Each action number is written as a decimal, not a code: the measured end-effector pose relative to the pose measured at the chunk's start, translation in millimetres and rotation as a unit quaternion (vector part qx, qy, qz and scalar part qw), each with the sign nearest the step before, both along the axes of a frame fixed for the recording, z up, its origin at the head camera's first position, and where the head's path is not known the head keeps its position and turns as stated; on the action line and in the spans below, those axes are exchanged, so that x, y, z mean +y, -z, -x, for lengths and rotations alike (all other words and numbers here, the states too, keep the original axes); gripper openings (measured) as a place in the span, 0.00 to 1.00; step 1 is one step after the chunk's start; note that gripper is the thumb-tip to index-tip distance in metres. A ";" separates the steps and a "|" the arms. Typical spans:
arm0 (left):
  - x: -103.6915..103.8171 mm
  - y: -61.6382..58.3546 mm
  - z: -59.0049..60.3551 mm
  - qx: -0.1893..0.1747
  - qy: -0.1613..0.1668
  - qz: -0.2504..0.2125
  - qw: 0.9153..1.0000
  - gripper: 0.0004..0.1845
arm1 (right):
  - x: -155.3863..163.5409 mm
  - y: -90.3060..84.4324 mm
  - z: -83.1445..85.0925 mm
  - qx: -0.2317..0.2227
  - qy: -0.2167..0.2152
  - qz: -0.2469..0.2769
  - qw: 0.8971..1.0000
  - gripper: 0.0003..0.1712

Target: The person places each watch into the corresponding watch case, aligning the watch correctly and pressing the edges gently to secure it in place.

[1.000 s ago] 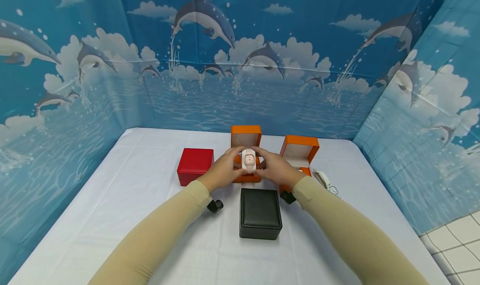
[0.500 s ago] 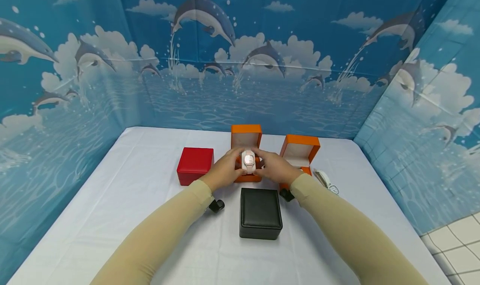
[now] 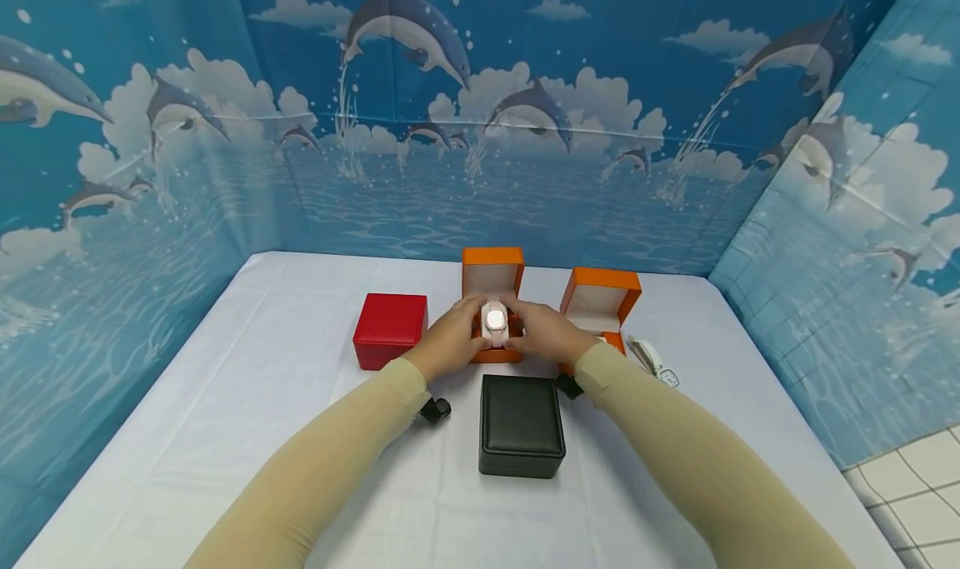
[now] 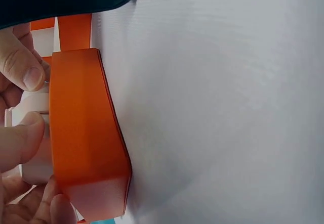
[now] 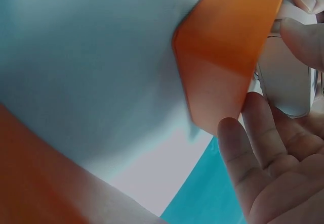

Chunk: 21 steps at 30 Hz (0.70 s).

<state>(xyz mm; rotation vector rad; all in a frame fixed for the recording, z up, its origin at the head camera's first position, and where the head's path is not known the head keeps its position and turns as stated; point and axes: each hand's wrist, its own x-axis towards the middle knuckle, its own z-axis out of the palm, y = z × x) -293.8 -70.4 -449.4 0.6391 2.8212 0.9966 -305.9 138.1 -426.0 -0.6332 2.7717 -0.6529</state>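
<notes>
A pale pink wristwatch (image 3: pixel 495 321), wrapped round a white cushion, sits between both hands at the open orange watch box (image 3: pixel 498 356). My left hand (image 3: pixel 447 336) grips its left side, thumb near the front end and fingers toward the back. From the right, my right hand (image 3: pixel 550 333) holds the other side the same way. In the left wrist view the box's orange wall (image 4: pixel 86 123) stands right beside the thumb (image 4: pixel 25 140). The right wrist view has the right fingers (image 5: pixel 260 128) at the box's edge, below the cushion. The box's inside is mostly hidden.
A closed red box (image 3: pixel 391 327) stands left and a closed black box (image 3: pixel 521 426) in front. Another open orange box (image 3: pixel 600 294) is at the right, partly behind the right hand. Beside it a white-strapped watch (image 3: pixel 654 361) lies on the white tablecloth (image 3: pixel 315 336).
The watch on its cushion has shifted slightly left and tipped a little, its face now catching glare. Both hands keep their hold and move only slightly.
</notes>
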 end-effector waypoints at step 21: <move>2.9 -4.1 2.8 -0.024 -0.008 0.045 0.999 0.42 | -3.4 3.7 1.7 0.009 -0.012 -0.035 0.999 0.47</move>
